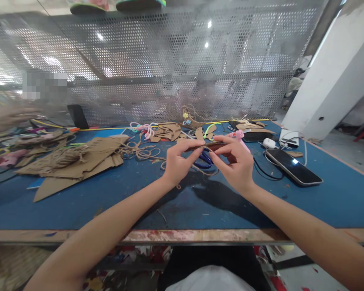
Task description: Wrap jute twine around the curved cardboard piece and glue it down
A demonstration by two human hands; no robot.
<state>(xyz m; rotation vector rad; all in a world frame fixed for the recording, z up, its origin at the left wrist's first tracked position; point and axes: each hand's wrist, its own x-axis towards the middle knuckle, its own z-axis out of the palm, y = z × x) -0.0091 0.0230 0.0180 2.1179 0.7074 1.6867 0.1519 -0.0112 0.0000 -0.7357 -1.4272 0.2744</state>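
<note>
Head camera view is showing both bare hands working in front of the person, above the blue tabletop point(176, 212). Left hand point(179, 161) is pinching one end of a thin brown cardboard piece point(211, 144) between thumb and forefinger; right hand point(235, 162) is pinching the other end, its fingers partly covering the piece. The cardboard piece is lying directly between the two grips, its long axis running roughly left to right, so both hands are touching it and neither is standing nearer. A fine strand appears to be passing between the thumb tips (whether it is twine or the edge of the piece, the view is not resolving). Blue loop handles point(204, 166), apparently of scissors, are resting on the tabletop just beyond and below the fingertips. Loose jute twine point(141, 152) is lying beyond the left hand, with a cardboard stack point(79, 157) farther left. A pink tool point(239, 135) is showing just behind the right hand, and a smartphone point(294, 166) is lying well apart on the right.
</note>
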